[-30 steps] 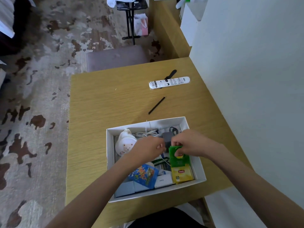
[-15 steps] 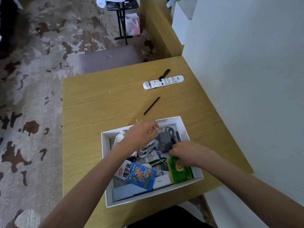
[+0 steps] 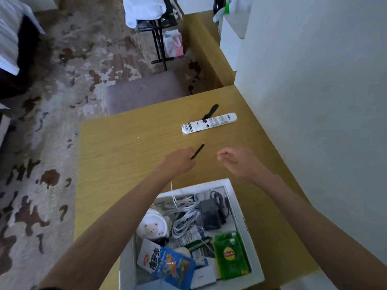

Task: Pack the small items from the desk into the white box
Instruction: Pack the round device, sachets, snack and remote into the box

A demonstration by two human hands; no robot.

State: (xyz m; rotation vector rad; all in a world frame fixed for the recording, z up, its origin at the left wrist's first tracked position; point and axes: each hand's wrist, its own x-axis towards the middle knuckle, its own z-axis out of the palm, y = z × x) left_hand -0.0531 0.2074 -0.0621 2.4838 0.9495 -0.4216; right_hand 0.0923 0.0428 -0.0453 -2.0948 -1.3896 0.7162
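Note:
The white box (image 3: 189, 188) stands at the desk's near edge, filled with a green Lipton packet (image 3: 229, 254), a blue snack packet (image 3: 173, 266), a grey charger (image 3: 210, 214), white cables (image 3: 184, 218) and a round bear-printed item (image 3: 151, 228). Beyond the box, a thin black stick (image 3: 198, 150) lies on the desk (image 3: 125, 153). My left hand (image 3: 180, 162) has its fingertips closed on the stick's near end. My right hand (image 3: 236, 162) hovers to the right, fingers loosely curled and holding nothing. Farther back lies a long white printed packet (image 3: 209, 123) over a flat black piece (image 3: 211, 109).
A pale wall (image 3: 314, 101) runs along the desk's right side. A grey stool (image 3: 144, 91) sits at the desk's far edge. Patterned carpet lies to the left, with a black stand (image 3: 159, 38) and a pink bag (image 3: 174, 42) farther back.
Both hands have left the box and moved forward over the desk. The left hand has reached the black stick; the green packet now lies in the box.

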